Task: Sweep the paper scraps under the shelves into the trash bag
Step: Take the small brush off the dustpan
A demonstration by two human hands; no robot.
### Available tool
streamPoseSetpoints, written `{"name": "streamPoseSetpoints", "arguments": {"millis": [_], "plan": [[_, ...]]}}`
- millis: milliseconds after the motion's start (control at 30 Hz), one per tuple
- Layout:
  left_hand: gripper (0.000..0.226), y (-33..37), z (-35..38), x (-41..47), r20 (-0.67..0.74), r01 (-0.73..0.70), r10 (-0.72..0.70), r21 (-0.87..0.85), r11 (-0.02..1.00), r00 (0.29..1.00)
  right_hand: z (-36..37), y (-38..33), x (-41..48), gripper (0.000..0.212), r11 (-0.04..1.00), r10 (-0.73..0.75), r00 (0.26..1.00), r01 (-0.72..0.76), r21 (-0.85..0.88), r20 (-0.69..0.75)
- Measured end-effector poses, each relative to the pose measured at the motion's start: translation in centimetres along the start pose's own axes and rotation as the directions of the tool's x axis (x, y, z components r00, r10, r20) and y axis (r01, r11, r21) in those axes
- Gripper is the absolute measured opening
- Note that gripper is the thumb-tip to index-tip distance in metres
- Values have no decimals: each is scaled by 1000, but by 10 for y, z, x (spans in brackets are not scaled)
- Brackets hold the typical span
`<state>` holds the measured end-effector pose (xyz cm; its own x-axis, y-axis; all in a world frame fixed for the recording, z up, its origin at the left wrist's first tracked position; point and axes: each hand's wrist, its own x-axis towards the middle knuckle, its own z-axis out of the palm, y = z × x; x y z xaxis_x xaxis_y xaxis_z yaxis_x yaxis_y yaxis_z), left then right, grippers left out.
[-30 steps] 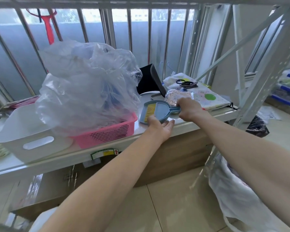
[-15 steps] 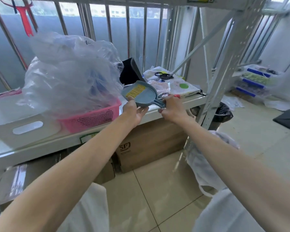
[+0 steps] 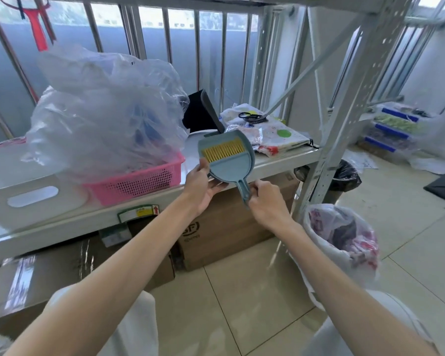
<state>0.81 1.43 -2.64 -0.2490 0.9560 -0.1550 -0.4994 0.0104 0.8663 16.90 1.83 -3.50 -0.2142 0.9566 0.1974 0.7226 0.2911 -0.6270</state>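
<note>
Dustpan (image 3: 231, 165) looks light, stiff plastic, centre frame: left hand (image 3: 201, 187) fingers clasp its pan, right hand (image 3: 265, 204) fingers pinch the handle, likely the best hold.

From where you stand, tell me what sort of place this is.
Most likely a storage corner of an enclosed balcony or utility room: grey perforated metal shelving loaded with clutter, brown taped cardboard shipping boxes stowed beneath its lowest shelf, and vertical metal window bars running behind it.
</note>
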Motion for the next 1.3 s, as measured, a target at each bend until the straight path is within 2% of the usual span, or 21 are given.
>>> {"name": "streamPoseSetpoints", "arguments": {"millis": [267,567,933,1067,1233,1300], "plan": [[34,-9,-12,11,93,-59,50,92,994,994,19,13,1,27,999,-32,996,33,12,-79],[35,-9,-1,16,193,-108,78,146,983,978,22,17,9,21,997,-21,986,8,-76,-168],[35,-4,7,19,146,-89,69,139,986,987,15,9,8,27,998,-46,992,41,-47,-114],[37,-3,7,20,89,-52,43,102,993,995,6,15,10,39,998,-66,987,65,-13,-149],[39,-6,14,22,-10,-24,25,81,996,1000,-11,30,20,36,1000,-28,971,25,-16,-239],[37,-8,17,24,-66,-4,7,43,999,998,-17,36,23,31,999,-13,964,25,41,-267]]}}
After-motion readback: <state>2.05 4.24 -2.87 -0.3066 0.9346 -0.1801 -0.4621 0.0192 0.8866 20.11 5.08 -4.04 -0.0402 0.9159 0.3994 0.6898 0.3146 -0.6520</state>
